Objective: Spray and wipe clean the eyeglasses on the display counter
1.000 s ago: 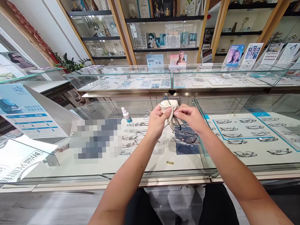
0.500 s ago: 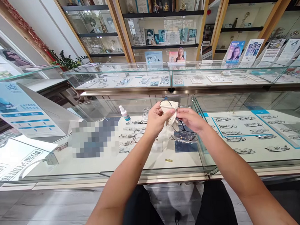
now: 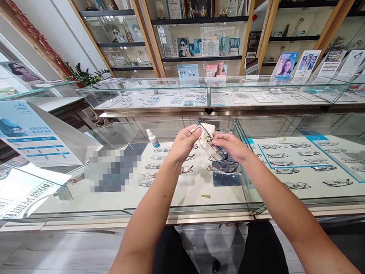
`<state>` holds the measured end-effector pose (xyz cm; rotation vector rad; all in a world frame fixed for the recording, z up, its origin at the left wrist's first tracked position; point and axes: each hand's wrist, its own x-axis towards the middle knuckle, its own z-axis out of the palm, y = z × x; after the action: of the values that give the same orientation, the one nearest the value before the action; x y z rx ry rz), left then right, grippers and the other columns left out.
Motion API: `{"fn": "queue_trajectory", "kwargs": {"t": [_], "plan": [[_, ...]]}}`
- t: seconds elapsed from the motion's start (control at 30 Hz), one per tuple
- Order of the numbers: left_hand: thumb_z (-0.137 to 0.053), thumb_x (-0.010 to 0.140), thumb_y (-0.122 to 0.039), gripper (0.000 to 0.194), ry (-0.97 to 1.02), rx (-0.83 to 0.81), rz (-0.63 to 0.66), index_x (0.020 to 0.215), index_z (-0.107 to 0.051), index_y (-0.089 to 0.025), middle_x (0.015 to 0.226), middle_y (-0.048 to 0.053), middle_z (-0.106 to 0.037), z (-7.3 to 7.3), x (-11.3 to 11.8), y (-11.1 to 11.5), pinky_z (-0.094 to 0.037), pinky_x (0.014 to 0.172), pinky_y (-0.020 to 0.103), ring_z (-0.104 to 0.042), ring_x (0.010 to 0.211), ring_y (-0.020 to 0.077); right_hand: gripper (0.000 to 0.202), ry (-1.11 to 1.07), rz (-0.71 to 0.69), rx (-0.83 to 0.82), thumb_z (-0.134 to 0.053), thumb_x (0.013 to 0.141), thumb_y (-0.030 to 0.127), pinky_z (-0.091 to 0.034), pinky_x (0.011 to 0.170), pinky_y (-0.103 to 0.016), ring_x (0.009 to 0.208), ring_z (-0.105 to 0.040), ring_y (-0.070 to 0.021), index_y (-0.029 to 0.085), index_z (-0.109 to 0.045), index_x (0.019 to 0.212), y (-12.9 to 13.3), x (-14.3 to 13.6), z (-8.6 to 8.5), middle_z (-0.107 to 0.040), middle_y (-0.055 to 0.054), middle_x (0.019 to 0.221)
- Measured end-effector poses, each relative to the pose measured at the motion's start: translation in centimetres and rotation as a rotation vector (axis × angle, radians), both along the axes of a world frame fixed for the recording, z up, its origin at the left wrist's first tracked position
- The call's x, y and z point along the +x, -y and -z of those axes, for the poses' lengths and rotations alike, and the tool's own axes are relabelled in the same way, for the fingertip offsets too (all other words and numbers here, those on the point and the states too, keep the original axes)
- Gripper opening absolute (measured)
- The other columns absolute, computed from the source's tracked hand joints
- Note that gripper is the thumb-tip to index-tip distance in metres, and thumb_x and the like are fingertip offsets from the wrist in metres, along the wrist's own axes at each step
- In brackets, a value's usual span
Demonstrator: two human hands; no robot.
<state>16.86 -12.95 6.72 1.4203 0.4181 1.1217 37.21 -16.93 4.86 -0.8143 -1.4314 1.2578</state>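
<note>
Apparently, a wiping step: the left hand (image 3: 184,143) pinches a soft cream cloth (image 3: 210,129) against dark, thin-rimmed eyeglasses (image 3: 205,131) above the near glass-topped table (image 3: 178,199); the right hand (image 3: 231,145) grasps the frame at right. The next move presumably calls for light, even pressure.

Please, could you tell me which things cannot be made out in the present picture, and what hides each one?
Glasses in the hands: head view, partly hidden by the cloth and fingers of the left hand and right hand.
Bottle label: head view, too small to read.
Blue standing sign: head view, cut off by the left edge.
Dark patch on the counter: head view, pixelated.
</note>
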Motion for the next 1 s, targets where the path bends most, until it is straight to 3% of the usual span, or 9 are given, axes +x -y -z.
{"fn": "queue_trajectory", "kwargs": {"t": [0.17,0.3,0.5,0.6,0.73,0.83,0.93,1.0], "plan": [[-0.103,0.073,-0.046,0.051,0.027,-0.068,0.005,0.102,-0.076,-0.015,0.085,0.005,-0.080,0.2,0.0,-0.1,-0.056,0.074,0.027,-0.071,0.074,0.0150,0.027,-0.006,0.020,0.028,-0.091,0.078,0.051,-0.042,0.096,-0.038,0.097,-0.058,-0.0208,0.024,-0.087,0.081,0.1,0.2,0.0,-0.065,-0.003,0.096],[-0.108,0.063,-0.037,0.057,0.004,-0.065,-0.064,0.104,-0.074,-0.016,0.087,0.004,-0.081,0.4,0.6,0.3,-0.057,0.071,0.027,-0.071,0.072,0.0149,0.030,-0.003,0.017,0.003,-0.093,0.075,0.052,-0.041,0.098,-0.039,0.098,-0.058,-0.0213,0.024,-0.087,0.079,0.1,0.3,0.2,-0.064,-0.003,0.095],[-0.100,0.072,-0.061,0.055,0.064,0.058,-0.274,0.079,-0.066,-0.018,0.067,-0.002,-0.065,1.0,2.0,1.1,-0.044,0.059,0.024,-0.054,0.059,0.0100,0.030,-0.011,-0.042,-0.006,-0.093,0.076,0.050,-0.041,0.099,-0.039,0.102,-0.058,-0.0232,0.022,-0.081,0.074,0.1,-0.2,0.5,-0.064,-0.002,0.097],[-0.090,0.082,-0.070,0.057,0.066,0.115,-0.333,0.076,-0.066,-0.018,0.065,-0.002,-0.060,1.2,1.7,0.8,-0.041,0.060,0.025,-0.051,0.060,0.0106,0.030,-0.041,-0.017,0.026,-0.090,0.078,0.048,-0.041,0.098,-0.038,0.100,-0.057,-0.0225,0.022,-0.077,0.070,0.1,-0.6,0.8,-0.062,-0.002,0.096],[-0.082,0.090,-0.072,0.056,-0.023,0.084,-0.113,0.087,-0.074,-0.017,0.075,0.004,-0.071,0.7,0.1,-0.3,-0.050,0.067,0.028,-0.062,0.068,0.0156,0.029,-0.060,0.022,0.009,-0.089,0.080,0.048,-0.041,0.093,-0.036,0.094,-0.054,-0.0205,0.023,-0.077,0.070,0.1,-0.5,0.9,-0.057,0.000,0.091],[-0.091,0.086,-0.061,0.050,-0.060,0.040,0.049,0.099,-0.077,-0.015,0.083,0.006,-0.077,0.2,-0.9,-0.7,-0.053,0.072,0.028,-0.068,0.074,0.0170,0.028,-0.075,0.019,-0.036,-0.089,0.078,0.050,-0.041,0.089,-0.035,0.093,-0.054,-0.0197,0.023,-0.083,0.077,0.0,0.0,0.8,-0.058,-0.001,0.093],[-0.102,0.075,-0.045,0.053,-0.045,0.019,0.032,0.110,-0.076,-0.016,0.089,0.005,-0.079,0.1,-0.6,-0.5,-0.053,0.072,0.027,-0.069,0.075,0.0159,0.031,-0.096,0.011,-0.065,-0.091,0.075,0.052,-0.042,0.088,-0.034,0.093,-0.055,-0.0201,0.022,-0.085,0.078,-0.1,0.1,0.8,-0.061,-0.002,0.093],[-0.106,0.067,-0.041,0.056,-0.026,0.022,-0.037,0.107,-0.074,-0.017,0.088,0.004,-0.079,0.2,0.1,0.0,-0.054,0.072,0.027,-0.069,0.074,0.0159,0.032,-0.099,-0.005,-0.063,-0.092,0.075,0.053,-0.042,0.090,-0.035,0.095,-0.056,-0.0209,0.022,-0.085,0.078,-0.2,-0.1,0.9,-0.062,-0.002,0.092]]}}
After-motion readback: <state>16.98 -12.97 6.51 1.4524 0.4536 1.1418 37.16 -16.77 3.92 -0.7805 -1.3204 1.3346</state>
